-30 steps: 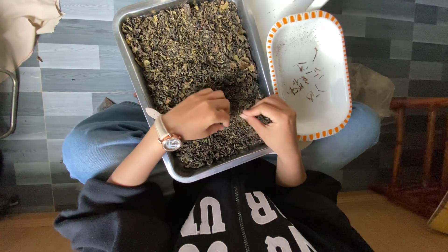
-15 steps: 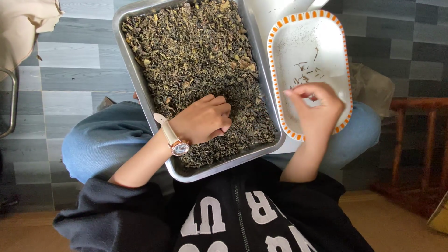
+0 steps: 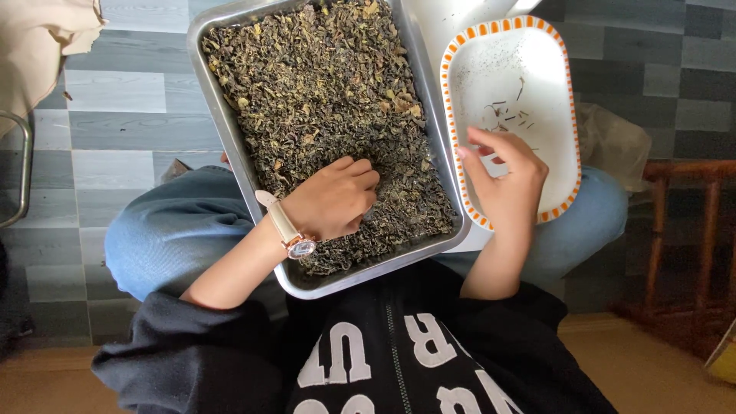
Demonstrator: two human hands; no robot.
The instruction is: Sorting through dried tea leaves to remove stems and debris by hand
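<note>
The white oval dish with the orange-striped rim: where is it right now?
In the head view, the white oval dish with the orange-striped rim sits right of the metal tray of dried leaves, on the person's lap; the right hand hovers over it.

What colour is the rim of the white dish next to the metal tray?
The dish has an orange-and-white striped rim, seen clearest in the head view.
</note>
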